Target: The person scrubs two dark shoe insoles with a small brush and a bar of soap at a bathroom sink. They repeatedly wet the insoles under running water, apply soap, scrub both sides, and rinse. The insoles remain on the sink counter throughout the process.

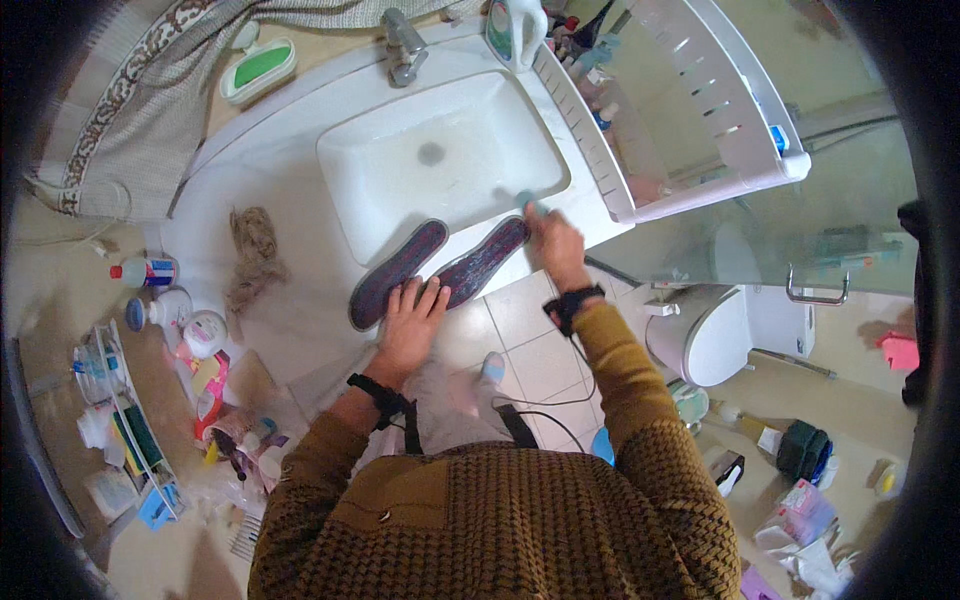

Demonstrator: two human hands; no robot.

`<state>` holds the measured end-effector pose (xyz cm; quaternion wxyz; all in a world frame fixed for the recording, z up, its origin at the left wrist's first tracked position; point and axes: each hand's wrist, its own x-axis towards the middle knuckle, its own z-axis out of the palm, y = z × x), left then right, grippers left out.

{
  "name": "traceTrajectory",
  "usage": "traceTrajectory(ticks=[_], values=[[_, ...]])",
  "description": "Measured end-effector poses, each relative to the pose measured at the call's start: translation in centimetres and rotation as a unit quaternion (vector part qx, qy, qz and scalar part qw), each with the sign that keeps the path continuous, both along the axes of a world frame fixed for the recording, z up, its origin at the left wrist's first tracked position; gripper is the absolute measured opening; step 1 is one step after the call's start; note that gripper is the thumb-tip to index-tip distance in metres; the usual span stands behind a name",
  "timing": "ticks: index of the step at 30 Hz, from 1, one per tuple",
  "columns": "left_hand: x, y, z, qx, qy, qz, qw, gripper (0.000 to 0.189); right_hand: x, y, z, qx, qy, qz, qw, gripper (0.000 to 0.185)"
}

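Observation:
Two dark shoe insoles lie side by side at the near edge of a white sink (pixel 450 172). The left insole (pixel 397 274) rests partly over the basin's rim; the right insole (pixel 484 262) looks wet and glossy. My left hand (pixel 411 322) presses flat with spread fingers on the heel ends of both. Around a small blurred greenish object, perhaps a brush, my right hand (pixel 556 244) is closed, just beyond the toe of the right insole. A metal faucet (pixel 405 52) stands behind the basin, over slightly cloudy water.
A tan bundle of cloth or mesh (pixel 255 251) lies on the counter at left. A soap dish with a green bar (pixel 259 71), a detergent bottle (pixel 516 34) and a white slotted basket (pixel 592 142) border the sink. Bottles crowd the left; a toilet (pixel 716 337) stands at right.

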<state>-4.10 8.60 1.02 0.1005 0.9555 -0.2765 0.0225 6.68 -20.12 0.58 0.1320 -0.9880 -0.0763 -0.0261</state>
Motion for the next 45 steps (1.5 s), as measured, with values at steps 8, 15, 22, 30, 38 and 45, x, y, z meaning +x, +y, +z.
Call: traceTrajectory(ticks=[8,15,22,30,38,45], values=[[-0.2,-0.1,-0.4,0.003,0.026,0.012,1.000,0.056,-4.5,1.1,-0.7,0.053,-0.008,0.180,0.982,0.058],[-0.1,-0.4,-0.2,-0.008,-0.002,0.016,1.000,0.056,-2.5,-0.2,1.5,0.087,-0.004,0.119,0.989,0.028],[-0.8,-1.0,-0.2,0.021,0.013,0.016,1.000,0.054,0.9,-0.7,5.6,-0.083,0.025,0.013,0.996,0.028],[-1.9,-10.8,-0.3,-0.116,0.272,0.103,0.950,0.046,0.3,-5.7,-0.3,0.196,-0.113,0.003,0.974,0.041],[11.2,-14.0,0.9,-0.089,0.016,0.113,0.989,0.055,-5.5,-7.0,4.9,0.290,-0.115,-0.040,0.949,0.037],[17.9,-9.9,4.1,0.057,0.178,0.064,0.980,0.029,-9.5,-7.6,2.7,0.309,-0.084,-0.052,0.946,0.039]])
